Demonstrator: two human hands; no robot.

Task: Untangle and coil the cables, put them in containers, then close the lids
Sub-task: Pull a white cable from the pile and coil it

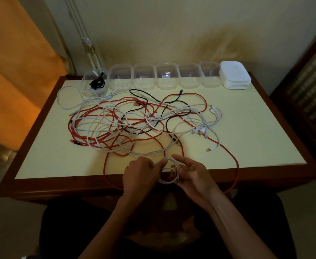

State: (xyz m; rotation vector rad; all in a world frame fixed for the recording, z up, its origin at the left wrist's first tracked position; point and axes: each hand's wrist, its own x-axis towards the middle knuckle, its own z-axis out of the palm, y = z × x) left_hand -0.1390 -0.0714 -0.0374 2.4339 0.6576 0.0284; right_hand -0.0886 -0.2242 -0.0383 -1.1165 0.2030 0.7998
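Note:
A tangle of red, white and black cables (134,124) sprawls across the middle of the table (247,143). At the front edge both hands hold a small coil of white cable (167,181). My left hand (142,174) pinches the coil's top left, my right hand (192,171) curls round its right side. A tail of the white cable runs from the coil back into the tangle. Several clear containers (165,76) stand in a row at the back; the leftmost container (95,84) holds a coiled black cable. A stack of white lids (234,75) sits at the back right.
A long red cable loop (235,165) hangs over the table's front edge on both sides of my hands. A wall runs behind the table, an orange curtain hangs on the left and dark furniture stands on the right. My lap is below the table edge.

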